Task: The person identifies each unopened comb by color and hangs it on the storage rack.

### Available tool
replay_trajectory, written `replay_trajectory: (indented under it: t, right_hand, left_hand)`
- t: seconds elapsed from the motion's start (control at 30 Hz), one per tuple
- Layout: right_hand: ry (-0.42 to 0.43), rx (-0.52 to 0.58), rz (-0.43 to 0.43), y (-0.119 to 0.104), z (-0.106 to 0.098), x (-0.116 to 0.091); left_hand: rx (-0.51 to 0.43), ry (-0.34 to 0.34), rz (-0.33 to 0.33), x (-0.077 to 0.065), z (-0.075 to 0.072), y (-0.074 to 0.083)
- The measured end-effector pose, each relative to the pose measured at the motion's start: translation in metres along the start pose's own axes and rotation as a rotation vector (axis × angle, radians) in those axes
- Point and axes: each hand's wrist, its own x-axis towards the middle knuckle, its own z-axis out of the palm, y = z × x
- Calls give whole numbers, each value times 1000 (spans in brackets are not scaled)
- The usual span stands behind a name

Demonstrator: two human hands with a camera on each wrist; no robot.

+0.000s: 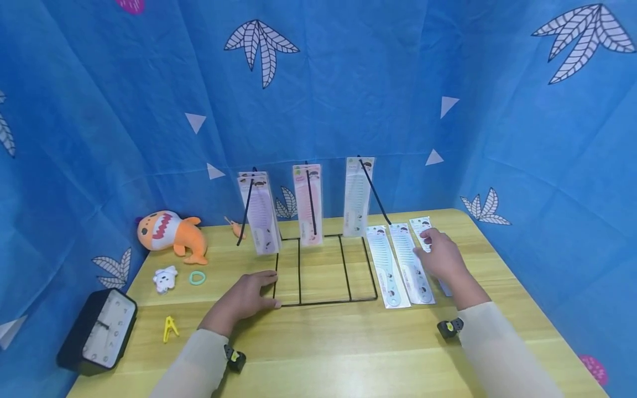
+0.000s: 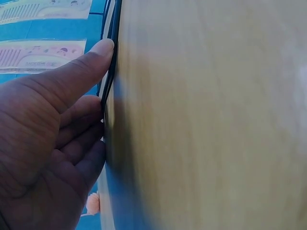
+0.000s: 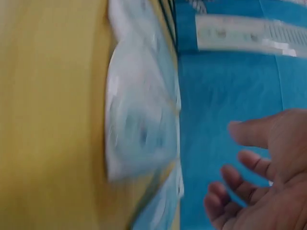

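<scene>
A black wire display rack (image 1: 324, 303) stands on the table, with its hooks leaning toward me. Packaged combs hang from it: purple packs (image 1: 261, 215) on the left hook, pink packs (image 1: 308, 205) in the middle and a pale green pack (image 1: 356, 196) on the right. At the left side of the base, my left hand (image 1: 244, 297) touches the wire with its thumb and fingertips. Beside the rack lie three comb packs: a left one (image 1: 387, 268), a middle one (image 1: 412, 265) and a right one (image 1: 421, 224). My right hand (image 1: 440, 255) hovers over the right pack, partly hiding it, fingers loosely bent.
On the left are an orange shark plush (image 1: 174, 235), a small white toy (image 1: 165, 279), a green hair tie (image 1: 197, 277), a yellow clip (image 1: 170, 328) and a black-framed clock (image 1: 99, 331). A small orange item (image 1: 237, 227) lies behind the rack. Blue cloth (image 1: 318, 110) encloses the table.
</scene>
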Motion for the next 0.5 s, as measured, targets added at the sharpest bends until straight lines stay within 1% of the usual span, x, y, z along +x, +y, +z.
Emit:
replay_trajectory:
  t: [0.1,0.23,0.37,0.5]
  right_hand:
    - [-24,-68,73,22,-9,-7]
    - [-68,-121,159,43,-15,-12]
    - [-128,-142,233,54,-16,-15]
    - [-156,-146,266,57,-18,-15]
  left_hand:
    - [7,-1,2,0,-1,-1]
    - [13,-1,12,0,-1,-2]
    - [18,1,24,0,-1,-2]
    - [14,-3,19,0,-1,0]
